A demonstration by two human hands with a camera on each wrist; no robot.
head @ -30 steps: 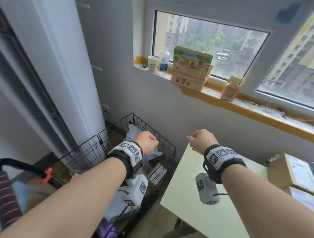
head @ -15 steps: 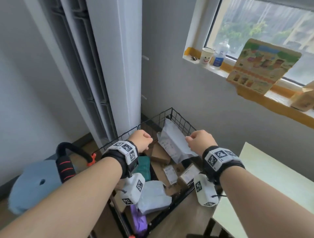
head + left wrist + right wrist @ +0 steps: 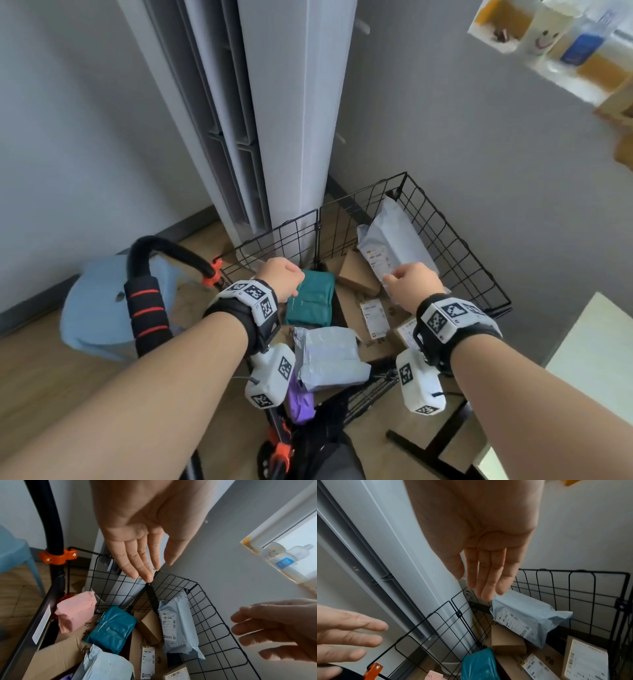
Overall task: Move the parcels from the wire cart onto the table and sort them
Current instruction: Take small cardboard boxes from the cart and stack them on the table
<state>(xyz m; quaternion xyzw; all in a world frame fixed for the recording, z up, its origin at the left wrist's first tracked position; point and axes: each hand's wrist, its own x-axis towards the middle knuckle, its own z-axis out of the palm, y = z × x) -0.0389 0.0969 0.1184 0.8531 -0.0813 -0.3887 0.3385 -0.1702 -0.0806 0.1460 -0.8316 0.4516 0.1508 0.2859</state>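
Hands [image 3: 281, 278] and [image 3: 412, 284], left and right in that order, hover above the black wire-mesh cart [image 3: 455, 246], both empty, fingers straight and loosely spread, palms turned down toward the load. Neither touches a parcel. All parcels in view lie inside the cart; the pale table [image 3: 596, 353], just to the right of the cart, shows no parcel on the part in view, so the transfer is judged barely begun.

Nearest the right hand is the pale grey-blue plastic mailer bag [image 3: 527, 616], propped at the far right corner of the cart, leaning on the mesh wall with its white label facing up. Its long axis runs from that far corner down toward the cart's middle. It lies just beyond and below the right fingertips [image 3: 486, 595], so the right hand is judged the likelier to take it. It looks soft, puffy and wrinkled.

Below the left hand, toward the cart's left half, lies the teal plastic mailer bag [image 3: 111, 627], flat and creased. Between the two bags rests a small brown cardboard box [image 3: 150, 627]. A pink plastic mailer [image 3: 75, 612] stands against the cart's left wall.
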